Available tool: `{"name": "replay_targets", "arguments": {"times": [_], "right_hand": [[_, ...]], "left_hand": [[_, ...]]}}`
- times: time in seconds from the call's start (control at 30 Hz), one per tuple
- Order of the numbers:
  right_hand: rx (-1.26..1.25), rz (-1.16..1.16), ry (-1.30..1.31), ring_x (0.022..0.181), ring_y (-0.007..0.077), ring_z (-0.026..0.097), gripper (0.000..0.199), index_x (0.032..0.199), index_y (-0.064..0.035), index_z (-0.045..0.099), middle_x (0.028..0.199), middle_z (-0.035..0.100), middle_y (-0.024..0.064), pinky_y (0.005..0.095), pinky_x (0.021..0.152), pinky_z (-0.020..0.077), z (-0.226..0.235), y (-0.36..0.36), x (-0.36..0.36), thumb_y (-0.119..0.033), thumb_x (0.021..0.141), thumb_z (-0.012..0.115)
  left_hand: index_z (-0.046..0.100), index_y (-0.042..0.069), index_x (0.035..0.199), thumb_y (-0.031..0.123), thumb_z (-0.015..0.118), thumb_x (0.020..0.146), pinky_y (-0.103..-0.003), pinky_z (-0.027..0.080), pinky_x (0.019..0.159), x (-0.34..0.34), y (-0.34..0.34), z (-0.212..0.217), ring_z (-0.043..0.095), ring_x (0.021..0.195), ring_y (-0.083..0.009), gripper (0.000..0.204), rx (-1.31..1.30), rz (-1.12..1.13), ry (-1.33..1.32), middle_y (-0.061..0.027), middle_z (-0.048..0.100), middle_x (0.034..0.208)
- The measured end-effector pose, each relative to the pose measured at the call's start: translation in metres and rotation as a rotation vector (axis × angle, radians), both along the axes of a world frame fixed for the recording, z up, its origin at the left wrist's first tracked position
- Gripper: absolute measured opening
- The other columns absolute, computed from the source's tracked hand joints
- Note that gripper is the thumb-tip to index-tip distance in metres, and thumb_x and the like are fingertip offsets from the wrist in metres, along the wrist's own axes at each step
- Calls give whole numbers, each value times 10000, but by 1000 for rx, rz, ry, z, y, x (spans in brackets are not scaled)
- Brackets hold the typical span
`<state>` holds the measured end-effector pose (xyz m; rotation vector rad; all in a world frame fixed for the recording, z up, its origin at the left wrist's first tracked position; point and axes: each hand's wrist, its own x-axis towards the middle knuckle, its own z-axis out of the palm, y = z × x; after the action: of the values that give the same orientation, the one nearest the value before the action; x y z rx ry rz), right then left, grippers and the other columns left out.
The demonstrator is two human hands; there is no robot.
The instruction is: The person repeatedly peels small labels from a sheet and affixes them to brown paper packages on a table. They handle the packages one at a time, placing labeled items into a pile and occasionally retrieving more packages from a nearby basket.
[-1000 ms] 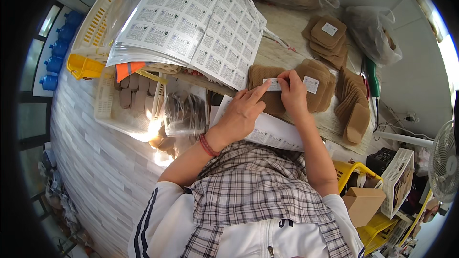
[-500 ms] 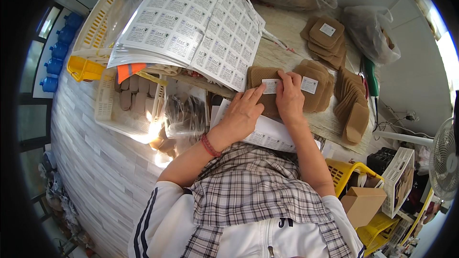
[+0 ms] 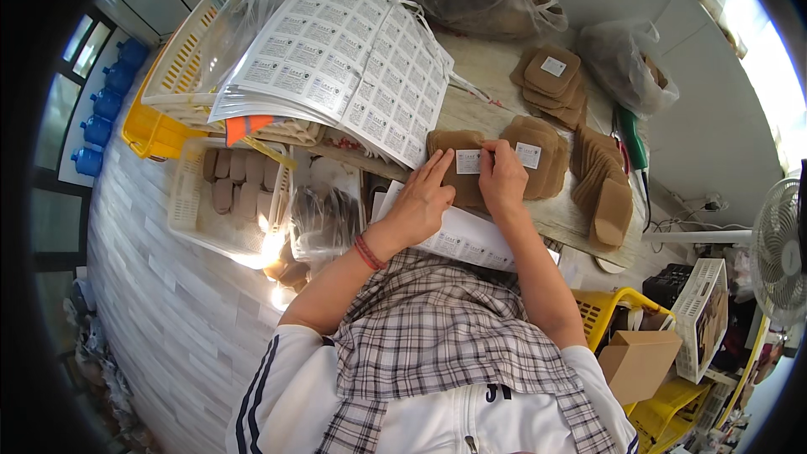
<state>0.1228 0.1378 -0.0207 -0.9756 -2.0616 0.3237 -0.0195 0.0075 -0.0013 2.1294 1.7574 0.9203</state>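
Note:
A white printed label [image 3: 467, 162] lies on a stack of flat brown pieces with rounded corners [image 3: 454, 138] at the table's near edge. My left hand [image 3: 423, 200] rests with fingers stretched out, the tips at the label's left edge. The fingers of my right hand [image 3: 504, 181] are bent and pinched together at its right edge; the fingertips partly hide that edge. Just right stands another brown stack [image 3: 551, 170], topped by its own white label [image 3: 528, 155]. Beneath my wrists lies a sheet of labels [image 3: 466, 237], partly covered by my left hand.
Large label sheets [image 3: 328, 46] are piled at the left. Farther back are a labelled brown stack [image 3: 551, 84] and a plastic bag [image 3: 626, 67]. A fanned row of brown pieces [image 3: 598, 172] and a green-handled tool [image 3: 632, 139] sit at the right. A fan [image 3: 777, 256] stands beyond.
My right fingers have drawn together at the label's right edge, where they lay more stretched out before. More of the label shows now. The whole view has shifted slightly.

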Motion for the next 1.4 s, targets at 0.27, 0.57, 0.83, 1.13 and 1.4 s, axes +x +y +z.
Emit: {"name": "replay_targets", "arguments": {"times": [0.27,0.57,0.83,1.13,1.4], "right_hand": [[11,-139,55,818,366,663,121,1041,-82,583,898,677,146,448,686,523,31,23,43,-107,929,619],[-32,110,-164,927,315,639,286,1075,-101,647,1006,672,90,407,803,509,45,-69,44,-124,808,748],[-210,237,11,750,252,634,140,894,-121,718,815,661,28,366,673,493,17,-93,29,-86,767,765],[128,315,-7,816,241,625,198,913,-110,728,921,677,32,347,710,490,13,-96,27,-68,726,778],[-237,227,43,803,254,619,251,901,-98,707,853,646,43,354,709,491,7,-100,31,-127,687,835]], "left_hand": [[583,-12,762,23,550,845,-499,297,1153,-4,1,-7,331,1419,-447,96,-12,-12,-26,-321,379,1487],[641,0,833,41,626,832,-436,439,928,-3,-11,13,572,1061,-333,44,-30,12,-118,-142,618,1083],[670,23,893,115,649,876,-392,476,777,-23,-41,33,630,820,-317,96,-136,185,-72,-122,663,873],[660,-18,947,84,649,880,-332,482,695,-26,-40,20,643,764,-235,123,-347,236,-406,-119,653,849],[676,40,863,148,706,838,-368,480,730,-24,-44,26,627,827,-279,115,-270,127,-391,-92,632,864]]}}
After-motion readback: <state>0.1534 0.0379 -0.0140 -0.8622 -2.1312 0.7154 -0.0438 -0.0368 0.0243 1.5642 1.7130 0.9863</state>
